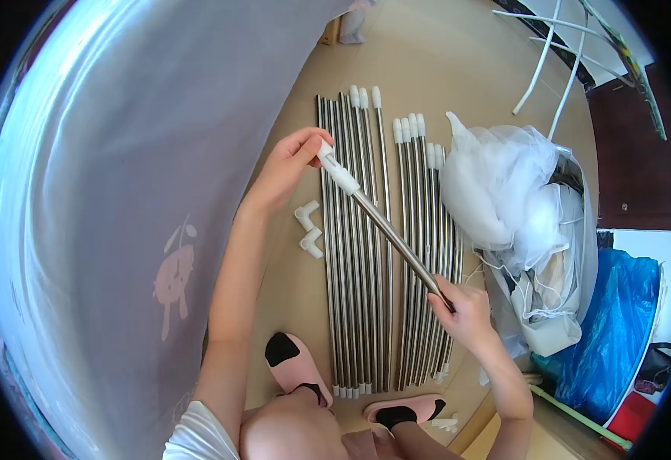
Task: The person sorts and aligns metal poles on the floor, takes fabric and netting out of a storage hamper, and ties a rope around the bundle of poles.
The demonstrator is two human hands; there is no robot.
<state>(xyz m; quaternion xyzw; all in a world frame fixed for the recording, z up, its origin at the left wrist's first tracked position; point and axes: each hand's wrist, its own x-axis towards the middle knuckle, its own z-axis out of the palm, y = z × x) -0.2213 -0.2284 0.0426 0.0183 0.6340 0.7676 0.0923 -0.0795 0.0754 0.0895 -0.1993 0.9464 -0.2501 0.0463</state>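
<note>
My right hand (464, 308) is closed around the lower end of a metal tube (397, 239), which slants up to the left. At the tube's upper end sits a white plastic connector (337, 169). The fingers of my left hand (293, 165) pinch the tip of that connector. Beneath the tube, several more metal tubes (351, 307) lie side by side on the floor, some with white plastic ends. Two loose white elbow connectors (309, 230) rest left of the row, below my left hand.
A bed with a grey cover (151, 153) fills the left side. To the right, white netting (504, 176) spills from a plastic bag. Beyond it is a blue plastic bag (611, 307). White chair legs (539, 65) stand at upper right. Small white pieces (444, 423) lie near my pink slippers (301, 368).
</note>
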